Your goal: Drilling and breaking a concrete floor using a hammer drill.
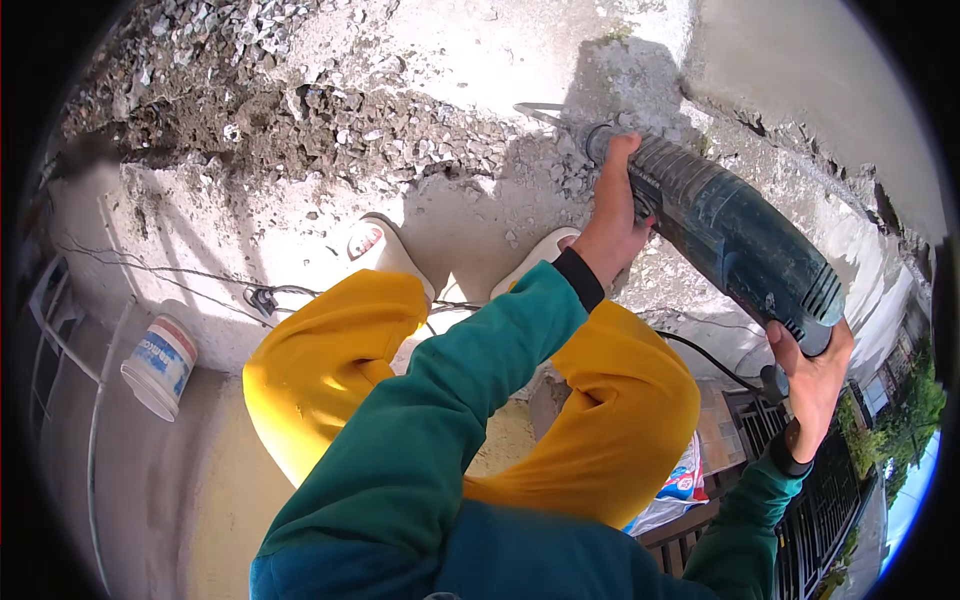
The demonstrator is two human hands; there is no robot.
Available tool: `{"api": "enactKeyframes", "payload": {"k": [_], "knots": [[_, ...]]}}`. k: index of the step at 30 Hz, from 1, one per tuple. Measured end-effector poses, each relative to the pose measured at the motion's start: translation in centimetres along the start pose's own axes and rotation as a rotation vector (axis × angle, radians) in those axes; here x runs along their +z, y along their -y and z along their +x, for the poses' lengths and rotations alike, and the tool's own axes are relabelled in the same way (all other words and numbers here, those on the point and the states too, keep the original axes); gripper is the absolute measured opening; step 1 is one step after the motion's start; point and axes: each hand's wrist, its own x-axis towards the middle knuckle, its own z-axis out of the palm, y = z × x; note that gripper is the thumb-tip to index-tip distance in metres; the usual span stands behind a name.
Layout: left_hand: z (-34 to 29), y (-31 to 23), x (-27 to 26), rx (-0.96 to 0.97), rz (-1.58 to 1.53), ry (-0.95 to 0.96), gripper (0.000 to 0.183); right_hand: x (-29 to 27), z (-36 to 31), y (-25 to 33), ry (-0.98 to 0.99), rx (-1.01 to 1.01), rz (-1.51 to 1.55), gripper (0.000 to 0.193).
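Note:
A dark green demolition hammer (725,225) lies slantwise across the right half of the head view, its pointed chisel (541,113) aimed to the left at broken concrete. My left hand (612,222) is closed round the tool's front part, just behind the chisel collar, with the thumb along the top. At the rear end my right hand (812,375) grips the handle, which the palm and fingers partly hide. Grey rubble (568,172) lies below the chisel. The tool's shadow hides whether the tip touches the concrete.
A broken trench of gravel (300,125) runs along the far left. My sandalled feet (385,250) stand on a concrete ledge near the cable connector (262,300). A white bucket (160,366) stands at left, beside a metal rail (97,430). A black cord (705,352) hangs from the hammer.

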Motion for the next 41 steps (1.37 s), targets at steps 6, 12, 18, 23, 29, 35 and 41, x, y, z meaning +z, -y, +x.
{"api": "enactKeyframes", "payload": {"k": [6,12,18,23,29,35,41], "knots": [[1.6,-2.1,-2.8,-0.072,-0.093,0.142,0.056,2.8,-0.2,3.3,0.010,-0.169,-0.144,0.050],[0.4,-4.3,-4.6,-0.228,0.023,0.288,0.048,5.5,-4.3,3.8,0.006,-0.212,-0.127,0.064],[-1.8,-6.6,-5.9,-0.263,0.060,0.244,0.061,8.9,-7.4,5.0,-0.030,-0.228,-0.155,0.071],[-2.1,-8.4,-7.7,-0.181,-0.046,0.197,0.056,10.7,-7.8,7.5,-0.053,-0.181,-0.100,0.067],[-1.5,-4.6,-6.0,-0.293,-0.198,0.176,0.043,10.4,-8.6,6.5,-0.256,-0.234,-0.473,0.067],[0.2,-4.6,-5.4,-0.303,-0.247,0.203,0.042,9.6,-5.8,4.6,-0.084,-0.107,0.096,0.059],[1.2,-7.1,-5.6,-0.228,-0.132,0.154,0.048,7.2,-3.1,8.8,0.079,0.045,-0.204,0.059]]}}
